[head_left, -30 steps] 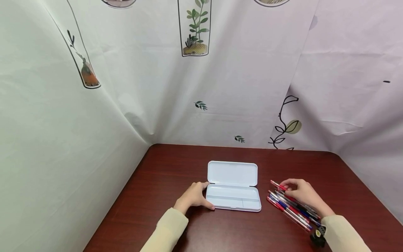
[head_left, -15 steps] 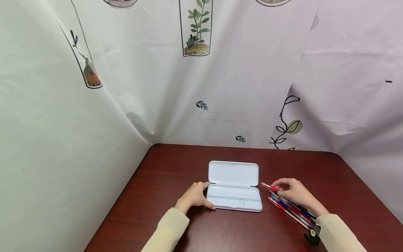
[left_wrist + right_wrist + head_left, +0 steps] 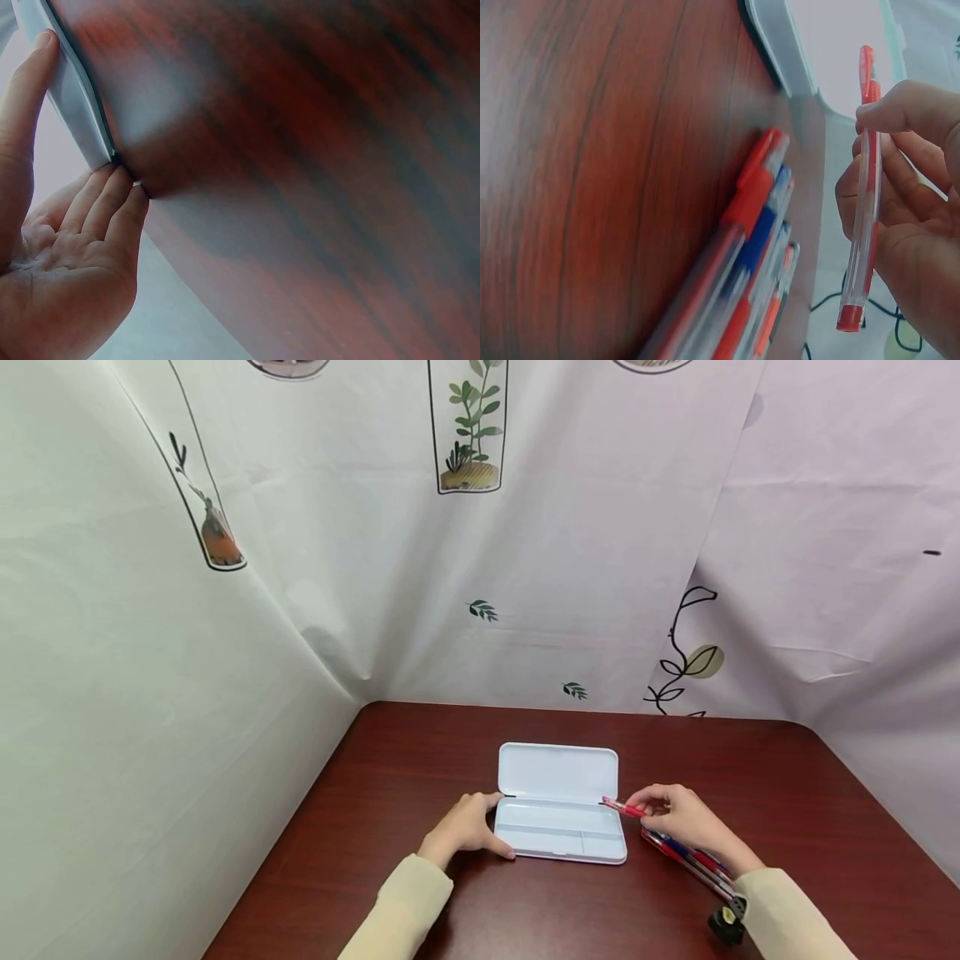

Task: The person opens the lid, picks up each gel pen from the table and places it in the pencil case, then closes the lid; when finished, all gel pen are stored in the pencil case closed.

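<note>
A white pencil case [image 3: 536, 841] lies open on the table, its lid [image 3: 558, 770] folded back and its divided tray bare. My left hand [image 3: 467, 828] holds the case's left end, thumb at the front edge and fingers at the back corner. Between thumb and fingers of my right hand [image 3: 678, 814] is a clear-barrelled gel pen with a red cap [image 3: 622, 807]. The capped end overlaps the case's right back corner in the head view. Seen from the right wrist, the pen [image 3: 865, 187] is raised beside the other pens.
Several red, blue and dark pens [image 3: 693, 862] lie bunched under my right forearm, partly hidden by it. A dark wrist device [image 3: 726, 923] hangs at the right cuff. White printed cloth [image 3: 585, 568] walls in the reddish-brown table [image 3: 555, 910] at the back and sides.
My right hand has carried the red pen leftward from above the pen bunch to the case's right edge. The left hand has stayed on the case.
</note>
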{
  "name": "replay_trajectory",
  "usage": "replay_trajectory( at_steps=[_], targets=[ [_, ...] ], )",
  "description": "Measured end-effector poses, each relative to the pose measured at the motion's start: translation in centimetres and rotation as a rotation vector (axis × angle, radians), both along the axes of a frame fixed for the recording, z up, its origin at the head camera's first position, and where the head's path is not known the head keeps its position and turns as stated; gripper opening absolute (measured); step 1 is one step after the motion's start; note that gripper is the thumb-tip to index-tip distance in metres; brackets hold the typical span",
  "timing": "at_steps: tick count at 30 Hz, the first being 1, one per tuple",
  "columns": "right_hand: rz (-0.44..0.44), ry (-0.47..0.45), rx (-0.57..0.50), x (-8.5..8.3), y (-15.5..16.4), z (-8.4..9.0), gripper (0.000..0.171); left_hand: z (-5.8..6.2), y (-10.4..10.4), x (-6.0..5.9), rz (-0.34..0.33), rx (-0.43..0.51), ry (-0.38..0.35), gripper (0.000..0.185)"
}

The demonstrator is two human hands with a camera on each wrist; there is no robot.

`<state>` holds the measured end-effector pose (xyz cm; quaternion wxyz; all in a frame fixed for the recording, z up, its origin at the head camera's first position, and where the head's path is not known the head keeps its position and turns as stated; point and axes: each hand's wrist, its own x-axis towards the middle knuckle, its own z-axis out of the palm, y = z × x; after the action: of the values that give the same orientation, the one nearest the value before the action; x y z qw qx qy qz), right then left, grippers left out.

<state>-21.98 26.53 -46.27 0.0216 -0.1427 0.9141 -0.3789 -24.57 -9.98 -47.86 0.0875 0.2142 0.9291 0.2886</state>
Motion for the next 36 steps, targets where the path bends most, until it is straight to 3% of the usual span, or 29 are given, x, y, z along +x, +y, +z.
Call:
replay_trajectory(
  at_steps=[13, 21, 36],
  targets=[
    [0.128, 0.019, -0.035, -0.8, -3.1, 0.2, 0.021, -0.3, 0.2, -0.2, 0.007, -0.003, -0.003, 0.096],
    [0.153, 0.030, -0.010, -1.4, -5.5, 0.2, 0.021, -0.1, 0.2, -0.1, 0.015, -0.009, -0.005, 0.096],
    [0.248, 0.051, -0.083, -3.0, -8.4, -0.5, 0.020, -0.3, 0.3, -0.2, 0.017, -0.026, -0.007, 0.098]
  ],
)
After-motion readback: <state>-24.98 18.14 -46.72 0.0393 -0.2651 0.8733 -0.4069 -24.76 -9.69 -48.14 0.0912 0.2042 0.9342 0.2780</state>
